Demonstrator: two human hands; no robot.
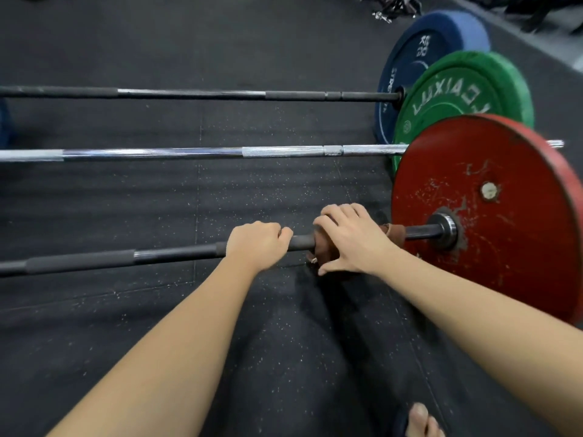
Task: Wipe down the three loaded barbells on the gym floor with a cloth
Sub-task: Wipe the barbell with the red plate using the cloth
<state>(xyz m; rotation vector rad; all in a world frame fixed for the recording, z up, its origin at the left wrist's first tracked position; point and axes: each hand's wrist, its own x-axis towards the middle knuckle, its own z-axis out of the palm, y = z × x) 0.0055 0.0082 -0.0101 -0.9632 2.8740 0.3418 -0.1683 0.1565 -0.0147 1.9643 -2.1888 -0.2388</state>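
Three barbells lie side by side across the black rubber floor, their shafts running from nine o'clock to three o'clock. The person bends over the nearest bar, a dark shaft that ends at three o'clock in a scuffed red plate.

The left hand is clenched over the top of this bar, knuckles up, thumb tip resting on the shaft toward the plate. Just beside it, at its three o'clock, the right hand is closed around a brown cloth wrapped over the same shaft. Most of the cloth is hidden under the palm; one edge shows under the fingers at the hand's nine o'clock, and another strip peeks out by the wrist, toward the plate. The thumb reaches down below the bar at six o'clock. A short stretch of bare shaft shows between the two hands, and another between the cloth and the plate's collar.

The middle bar, bright chrome, lies toward twelve o'clock of the hands and well apart from them, loaded with a green plate. Beyond it lies the far bar, dark with a shiny centre, carrying a blue plate. A bare toe shows at the bottom edge, around five o'clock.
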